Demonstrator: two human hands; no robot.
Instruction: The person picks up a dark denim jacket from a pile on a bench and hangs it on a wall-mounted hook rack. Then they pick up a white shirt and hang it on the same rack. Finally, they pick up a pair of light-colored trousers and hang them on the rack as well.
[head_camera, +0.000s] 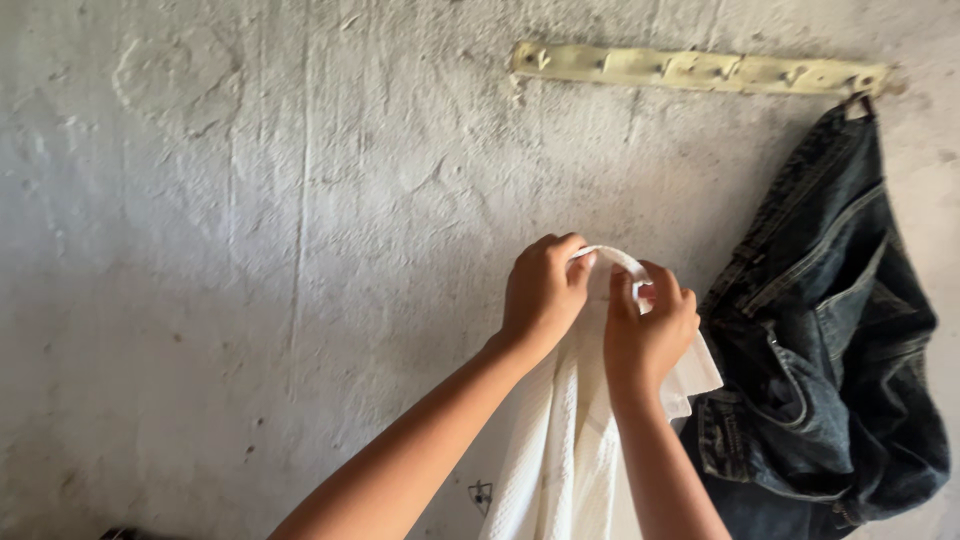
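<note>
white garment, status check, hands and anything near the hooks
Left hand and right hand both gripping top of white garment. Held below hook rail, not on a hook. Dark jeans hang on rightmost hook, close beside.

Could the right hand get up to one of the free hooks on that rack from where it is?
Probably yes: only bare wall separates the right hand from the hook rack, though it is gripping the white garment.

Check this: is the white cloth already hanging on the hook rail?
No: both the left hand and right hand hold the white cloth below the hook rail, where only the jeans hang.
</note>
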